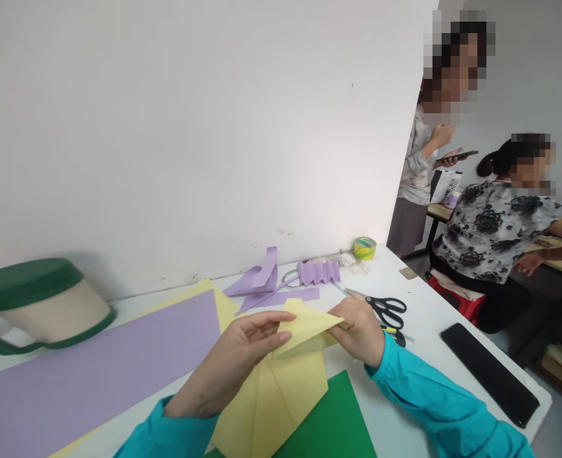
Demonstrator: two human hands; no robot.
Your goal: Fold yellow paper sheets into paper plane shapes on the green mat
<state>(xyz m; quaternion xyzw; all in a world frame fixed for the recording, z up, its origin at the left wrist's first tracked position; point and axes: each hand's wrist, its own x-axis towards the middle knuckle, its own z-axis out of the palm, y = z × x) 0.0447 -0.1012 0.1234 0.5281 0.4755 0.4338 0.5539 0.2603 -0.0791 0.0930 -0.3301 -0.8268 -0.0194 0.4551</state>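
Observation:
A folded sheet of yellow paper (304,324) is held up between my two hands. My left hand (247,350) pinches its left side, thumb and fingers on either face. My right hand (359,324) grips the pointed right end, with the fingertips partly hidden behind the paper. Beneath it lies a larger creased piece of yellow paper (271,407); whether the two are joined I cannot tell. Under that, a green sheet (340,413) rests on the white table. Black-handled scissors (388,310) lie just beyond my right hand.
Purple sheets (118,369) cover the table's left, by a green-lidded container (46,302). Purple scraps (261,280), a pleated purple strip (319,272) and a tape roll (365,248) lie along the wall. A black case (488,372) is at right. Two people (495,222) are beyond the table.

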